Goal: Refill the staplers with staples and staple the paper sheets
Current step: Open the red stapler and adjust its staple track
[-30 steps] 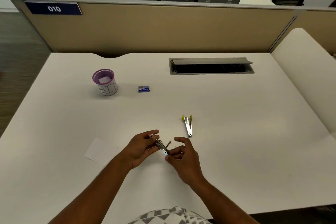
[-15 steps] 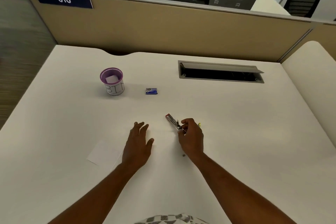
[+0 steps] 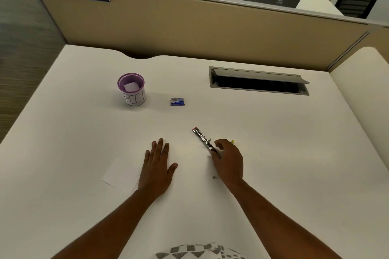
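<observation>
A small silver stapler with a red tip [image 3: 201, 137] lies slanted on the white desk [image 3: 284, 153]. My right hand [image 3: 229, 161] pinches its near end with curled fingers. Just behind that hand a yellow tip of a second stapler [image 3: 232, 142] shows; the rest of it is hidden. My left hand [image 3: 157, 166] rests flat on the desk with straight fingers and holds nothing. A white paper sheet [image 3: 120, 172] lies just left of the left wrist. A small blue staple box [image 3: 177, 101] sits farther back, in the middle of the desk.
A purple-rimmed cup marked BIN [image 3: 132, 90], with a white scrap inside, stands at the back left. An open cable slot [image 3: 259, 82] is cut into the desk at the back right. A tan partition [image 3: 210, 33] closes the far edge. A tiny dark speck [image 3: 214, 177] lies by my right wrist.
My left hand let go of the silver stapler and settled flat on the desk. My right hand carried the stapler away from me, beside the yellow one. Little has moved in the last half second.
</observation>
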The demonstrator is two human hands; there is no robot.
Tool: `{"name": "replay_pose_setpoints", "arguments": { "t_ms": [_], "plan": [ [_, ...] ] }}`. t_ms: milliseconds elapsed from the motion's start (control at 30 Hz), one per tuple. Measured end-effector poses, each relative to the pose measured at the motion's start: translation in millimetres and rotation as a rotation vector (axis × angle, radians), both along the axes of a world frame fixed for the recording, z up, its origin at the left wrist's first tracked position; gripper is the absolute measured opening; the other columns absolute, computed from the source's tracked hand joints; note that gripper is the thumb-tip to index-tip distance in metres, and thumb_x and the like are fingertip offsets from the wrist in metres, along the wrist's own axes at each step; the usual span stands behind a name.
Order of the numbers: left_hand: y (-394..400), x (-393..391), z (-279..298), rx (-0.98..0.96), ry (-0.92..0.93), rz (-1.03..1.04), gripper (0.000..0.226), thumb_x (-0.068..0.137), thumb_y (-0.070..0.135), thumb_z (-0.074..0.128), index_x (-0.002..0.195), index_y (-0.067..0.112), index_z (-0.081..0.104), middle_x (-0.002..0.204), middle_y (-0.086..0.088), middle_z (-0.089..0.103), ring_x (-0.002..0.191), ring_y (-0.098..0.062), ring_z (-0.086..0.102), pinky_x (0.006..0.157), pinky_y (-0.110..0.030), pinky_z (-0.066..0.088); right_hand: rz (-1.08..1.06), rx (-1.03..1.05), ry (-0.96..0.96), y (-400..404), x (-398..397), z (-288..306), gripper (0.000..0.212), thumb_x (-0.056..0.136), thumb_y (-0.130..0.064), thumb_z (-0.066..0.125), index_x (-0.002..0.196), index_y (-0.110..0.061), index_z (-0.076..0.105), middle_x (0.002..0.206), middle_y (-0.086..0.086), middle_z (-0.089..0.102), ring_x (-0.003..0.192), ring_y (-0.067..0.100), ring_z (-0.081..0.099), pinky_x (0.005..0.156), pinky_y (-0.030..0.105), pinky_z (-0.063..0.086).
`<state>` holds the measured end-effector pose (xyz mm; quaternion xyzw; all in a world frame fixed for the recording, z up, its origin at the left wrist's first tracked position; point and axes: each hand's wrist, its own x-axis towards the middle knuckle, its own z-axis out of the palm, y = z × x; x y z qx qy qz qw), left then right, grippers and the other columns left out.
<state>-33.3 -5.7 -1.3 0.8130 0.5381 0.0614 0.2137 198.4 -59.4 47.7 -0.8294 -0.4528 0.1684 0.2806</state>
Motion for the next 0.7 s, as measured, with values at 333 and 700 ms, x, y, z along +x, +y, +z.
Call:
{"name": "replay_pose_setpoints", "arguments": {
  "t_ms": [333, 700],
  "plan": [
    [-0.1, 6.2, 7.0, -0.044, 0.008, 0.026, 0.074, 0.102, 0.042, 0.043, 0.160, 0.010, 0.009, 0.169, -0.008, -0.007, 0.156, -0.026, -0.008, 0.127, -0.039, 0.003, 0.067, -0.035, -0.017, -73.4, -15.4, -14.1, 0.021, 0.081, -0.037, 0.077, 0.099, -0.031, 0.068, 0.095, -0.019, 0.066, 0.091, 0.006, 0.061, 0.081, 0.024, 0.049],
    [1.2, 4.2, 9.5, -0.056, -0.024, 0.009, 0.075, 0.102, 0.042, 0.046, 0.160, 0.011, 0.010, 0.169, -0.007, -0.007, 0.156, -0.024, -0.008, 0.127, -0.038, 0.003, 0.163, -0.115, -0.091, -65.4, -15.3, -13.2, 0.008, 0.088, -0.017, 0.070, 0.092, -0.019, 0.077, 0.095, -0.002, 0.071, 0.089, 0.019, 0.067, 0.081, 0.030, 0.050]
  ]
}}
